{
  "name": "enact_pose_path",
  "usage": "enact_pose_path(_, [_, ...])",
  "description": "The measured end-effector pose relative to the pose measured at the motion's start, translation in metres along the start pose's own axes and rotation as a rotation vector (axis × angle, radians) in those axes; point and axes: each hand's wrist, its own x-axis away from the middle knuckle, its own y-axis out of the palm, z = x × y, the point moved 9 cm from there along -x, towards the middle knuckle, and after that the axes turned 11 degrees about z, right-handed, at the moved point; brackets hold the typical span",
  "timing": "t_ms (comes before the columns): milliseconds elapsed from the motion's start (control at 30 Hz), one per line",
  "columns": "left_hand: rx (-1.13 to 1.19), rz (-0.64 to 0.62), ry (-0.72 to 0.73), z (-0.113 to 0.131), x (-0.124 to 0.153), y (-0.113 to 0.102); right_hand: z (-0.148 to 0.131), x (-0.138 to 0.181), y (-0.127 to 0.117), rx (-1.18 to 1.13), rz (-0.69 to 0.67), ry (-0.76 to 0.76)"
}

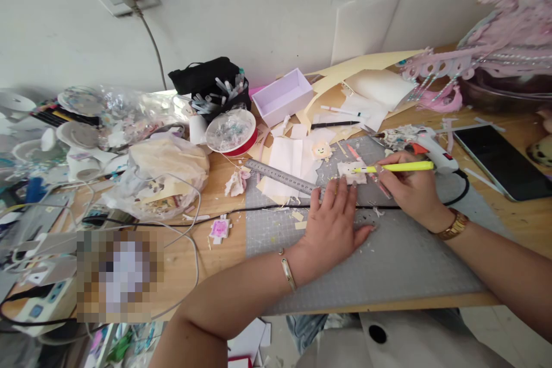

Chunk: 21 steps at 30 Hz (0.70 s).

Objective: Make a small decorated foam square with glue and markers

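A yellow marker is gripped in my right hand, its tip down on a small white cut-out piece. My left hand lies flat, palm down, with its fingertips along the near edge of that piece. Both hands are over a grey cutting mat. A steel ruler runs up to my left fingers. Beyond the piece sits a small cream cut-out with a drawn face. A pink-centred white cut-out lies on the wood to the left.
A glue gun and a phone lie to the right. A black cable crosses the mat under my hands. At the back stand a lilac box and a black pen case. Plastic bags crowd the left.
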Motion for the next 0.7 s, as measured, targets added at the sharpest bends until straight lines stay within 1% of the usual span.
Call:
enact_pose_path(67, [0.001,0.001,-0.001,0.000,0.000,0.000,0.000,0.000,-0.001,-0.009,0.019,-0.002])
enact_pose_path(167, [0.003,0.000,-0.002,0.000,0.000,0.000,0.003,0.001,0.002,-0.010,-0.021,0.012])
enact_pose_path(267, [0.002,0.001,-0.004,0.000,0.000,0.000,0.006,0.002,-0.004,0.007,0.038,0.010])
enact_pose_path(400, [-0.001,0.004,0.001,0.000,0.000,-0.001,0.006,0.002,-0.004,0.010,0.032,-0.011])
enact_pose_path(500, [-0.002,-0.002,0.004,0.000,-0.001,-0.001,0.005,0.001,-0.009,0.018,0.089,-0.011])
enact_pose_path(600, [-0.001,-0.003,0.004,0.000,-0.001,-0.001,0.004,0.001,-0.006,0.016,0.052,-0.027])
enact_pose_path(700, [0.002,0.007,0.001,0.000,-0.001,-0.001,0.008,0.002,-0.008,0.021,0.083,0.007])
